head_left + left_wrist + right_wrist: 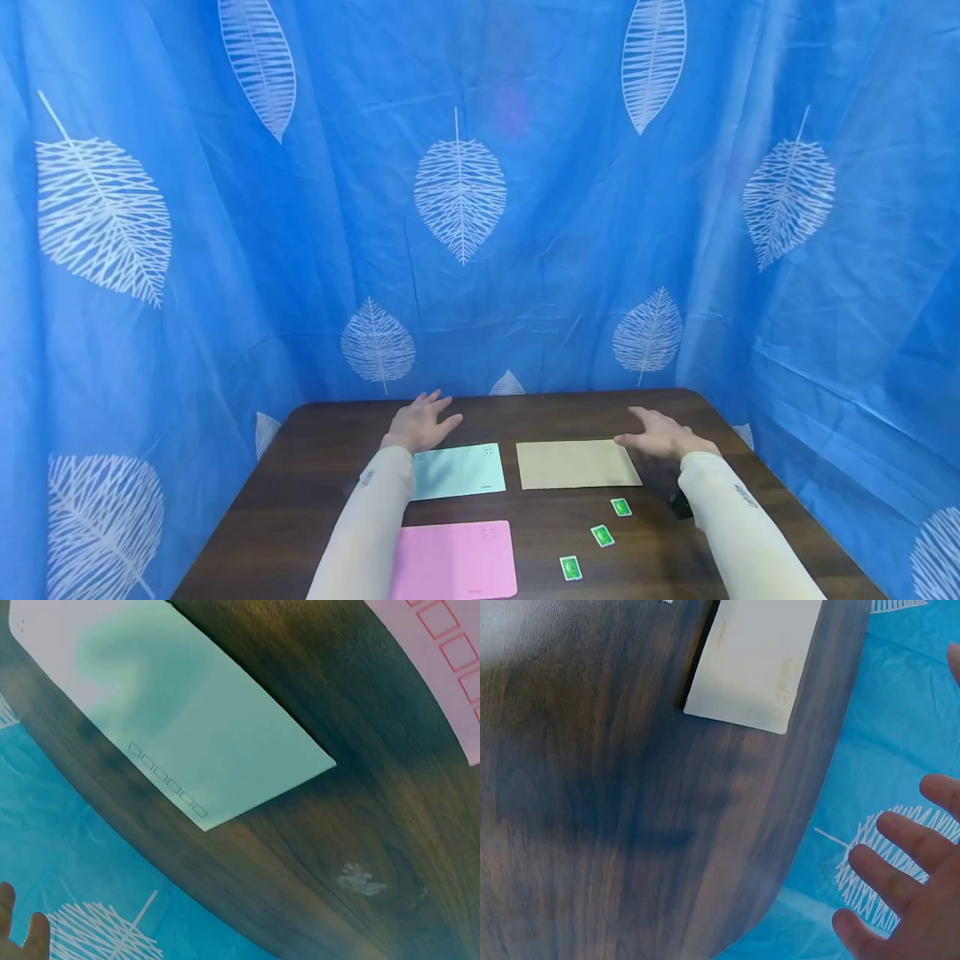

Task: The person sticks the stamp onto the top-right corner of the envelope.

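Note:
My left hand (420, 423) hovers by the upper left corner of a mint-green envelope (461, 472), holding nothing; only its fingertips (39, 930) show in the left wrist view. Over the right end of a tan envelope (577, 464) is my right hand (662, 433), its fingers spread and holding nothing in the right wrist view. A pink envelope (457, 560) lies nearer, partly covered by the left sleeve. Three small green stamp-like pieces lie in a slanting row: a far one (621, 507), a middle one (602, 536) and a near one (571, 568).
Everything lies on a dark wood-grain table (540, 533) with rounded far corners. A blue curtain (525, 292) with white leaf prints hangs close behind it and along both sides. Something black (680, 505) shows beside the right wrist.

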Available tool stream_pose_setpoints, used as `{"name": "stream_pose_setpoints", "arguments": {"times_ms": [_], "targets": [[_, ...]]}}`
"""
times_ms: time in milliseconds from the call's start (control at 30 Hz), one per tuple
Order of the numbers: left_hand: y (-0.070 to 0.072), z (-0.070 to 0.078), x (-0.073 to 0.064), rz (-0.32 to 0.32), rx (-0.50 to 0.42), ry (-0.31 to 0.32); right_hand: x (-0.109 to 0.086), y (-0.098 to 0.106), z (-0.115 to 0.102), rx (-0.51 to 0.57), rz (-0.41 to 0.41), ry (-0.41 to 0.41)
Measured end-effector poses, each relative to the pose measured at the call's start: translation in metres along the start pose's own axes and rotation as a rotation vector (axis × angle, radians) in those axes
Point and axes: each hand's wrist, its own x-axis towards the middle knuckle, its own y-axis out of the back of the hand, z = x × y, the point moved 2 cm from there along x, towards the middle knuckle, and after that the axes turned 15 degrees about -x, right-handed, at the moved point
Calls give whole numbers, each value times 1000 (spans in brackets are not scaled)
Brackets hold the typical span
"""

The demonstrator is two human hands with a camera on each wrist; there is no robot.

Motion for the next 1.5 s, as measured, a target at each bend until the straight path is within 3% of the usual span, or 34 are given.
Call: {"name": "stream_pose_setpoints", "arguments": {"times_ms": [433, 1167, 1500], "targets": [[-18, 4, 4, 3, -15, -56, 1, -7, -2, 74, -2, 49], [-45, 17, 12, -31, -51, -120, -5, -20, -6, 131, -37, 26], [-54, 29, 12, -65, -48, -119, -9, -28, -4, 142, -68, 1]]}}
